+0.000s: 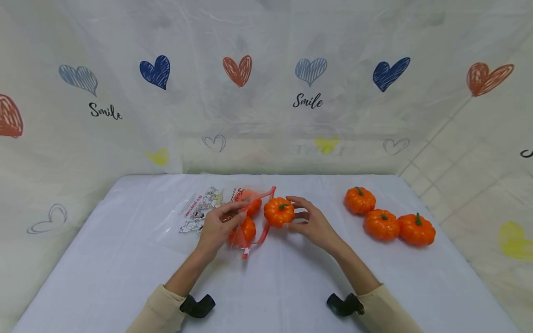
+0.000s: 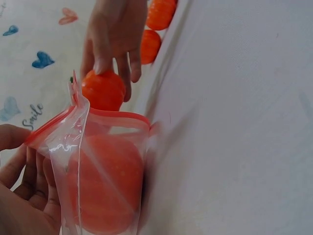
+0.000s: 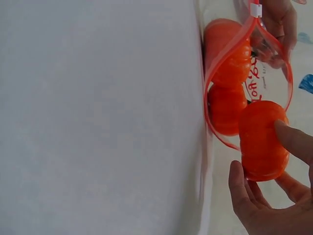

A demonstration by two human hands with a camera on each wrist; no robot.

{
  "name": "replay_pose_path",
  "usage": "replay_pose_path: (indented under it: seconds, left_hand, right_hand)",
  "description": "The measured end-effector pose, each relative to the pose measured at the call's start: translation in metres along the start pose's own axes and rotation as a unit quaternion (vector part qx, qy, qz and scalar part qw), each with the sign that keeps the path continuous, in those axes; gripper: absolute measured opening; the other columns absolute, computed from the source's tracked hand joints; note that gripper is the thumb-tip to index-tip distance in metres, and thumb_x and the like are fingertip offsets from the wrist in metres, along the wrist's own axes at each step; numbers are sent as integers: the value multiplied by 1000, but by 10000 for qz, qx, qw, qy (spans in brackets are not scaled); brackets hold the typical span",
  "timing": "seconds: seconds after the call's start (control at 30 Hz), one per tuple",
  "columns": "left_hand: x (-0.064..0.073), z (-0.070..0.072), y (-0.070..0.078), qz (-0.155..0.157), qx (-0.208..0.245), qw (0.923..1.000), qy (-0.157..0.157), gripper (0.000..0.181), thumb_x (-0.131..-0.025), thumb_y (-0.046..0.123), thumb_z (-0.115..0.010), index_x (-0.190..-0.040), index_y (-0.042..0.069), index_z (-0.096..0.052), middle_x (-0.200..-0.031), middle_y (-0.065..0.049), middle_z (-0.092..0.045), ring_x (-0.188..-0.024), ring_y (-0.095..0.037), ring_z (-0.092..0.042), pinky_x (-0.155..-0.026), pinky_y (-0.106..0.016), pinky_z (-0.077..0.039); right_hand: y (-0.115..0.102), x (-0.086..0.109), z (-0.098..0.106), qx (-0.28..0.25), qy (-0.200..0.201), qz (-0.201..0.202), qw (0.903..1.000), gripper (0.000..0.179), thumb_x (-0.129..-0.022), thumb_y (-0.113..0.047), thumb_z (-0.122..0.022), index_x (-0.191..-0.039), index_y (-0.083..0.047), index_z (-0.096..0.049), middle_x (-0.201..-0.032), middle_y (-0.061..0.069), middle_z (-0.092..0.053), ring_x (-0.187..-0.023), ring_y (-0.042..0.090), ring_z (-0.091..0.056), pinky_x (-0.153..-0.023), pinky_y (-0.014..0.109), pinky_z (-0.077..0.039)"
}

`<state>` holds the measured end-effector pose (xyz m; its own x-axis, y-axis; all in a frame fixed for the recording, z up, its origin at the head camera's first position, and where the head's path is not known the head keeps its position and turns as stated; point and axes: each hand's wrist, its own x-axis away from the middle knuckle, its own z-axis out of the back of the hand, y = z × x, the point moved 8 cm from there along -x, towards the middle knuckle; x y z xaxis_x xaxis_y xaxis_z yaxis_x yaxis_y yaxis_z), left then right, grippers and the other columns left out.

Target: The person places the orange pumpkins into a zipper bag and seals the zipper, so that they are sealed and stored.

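Note:
A clear plastic zip bag with a red zip edge lies on its side, its mouth spread open toward the right. My left hand pinches the bag's upper edge between thumb and fingers. Two small orange pumpkins lie inside, one behind the other. At the bag's mouth, my right hand holds another orange pumpkin with a green stem, thumb on one side and fingers on the other. In the left wrist view this pumpkin shows just beyond the red rim.
Three more orange pumpkins stand close together on the right of the white-covered table: one at the back, one in the middle and one at the right. A white backdrop with printed hearts rises behind the table.

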<state>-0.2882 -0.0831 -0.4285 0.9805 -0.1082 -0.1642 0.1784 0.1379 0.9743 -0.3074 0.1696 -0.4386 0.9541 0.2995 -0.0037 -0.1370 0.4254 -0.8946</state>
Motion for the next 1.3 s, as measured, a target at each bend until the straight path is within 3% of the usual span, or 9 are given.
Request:
replay_pose_path:
  seconds: [0.67,1.3]
  left_hand:
    - [1,0,3,42,-69,10000,46,29,-99,21,-71,-128,17,-75,-120,-11,-70,-107,-24,-59,-81,-16,-54]
    - [1,1,3,27,52,10000,10,29,-99,19,-69,-128,14,-75,-122,-13,-69,-106,-23,-58,-80,-16,-54]
  right_hand:
    - [-5,-5,-11,125,-65,19,9999,70,-93,-17,-79,-155,-24,-47,-143,18,-50,-121,35,-65,-96,45,-61]
    - [-1,-12,-17,159,334,-344,9987,62,-91,-16,-80,-145,-13,-49,-144,14,-56,-121,31,-68,-94,41,-62]
